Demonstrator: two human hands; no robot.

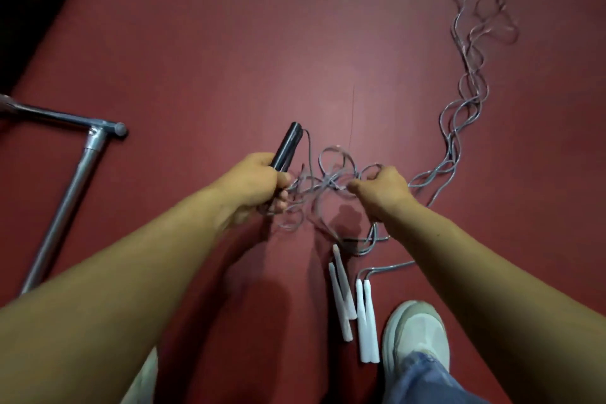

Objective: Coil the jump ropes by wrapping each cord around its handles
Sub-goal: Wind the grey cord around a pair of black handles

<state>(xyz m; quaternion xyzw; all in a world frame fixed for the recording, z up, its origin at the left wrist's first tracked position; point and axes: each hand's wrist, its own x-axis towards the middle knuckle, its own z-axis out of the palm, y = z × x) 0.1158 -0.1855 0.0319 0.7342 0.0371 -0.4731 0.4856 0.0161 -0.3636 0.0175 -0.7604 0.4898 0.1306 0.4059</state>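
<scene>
1. Jump rope cord, thin and grey, hangs in a loose tangle of loops between the two hands, above the red floor.
2. The left hand is clenched round a pair of black handles, held together and pointing toward the far side. A cord runs from their far tip down into the tangle.
3. The right hand, just right of the tangle, pinches a loop of the cord with curled fingers.
4. Past the right hand, more grey cords trail over the floor to the far right in wavy, overlapping strands.
5. Two pairs of white handles lie on the floor near the person, below the right hand. Each pair lies side by side, and cords lead from their far ends.
6. A white shoe and a denim trouser leg are just right of the white handles.
7. A grey metal tube frame is at the left.
</scene>
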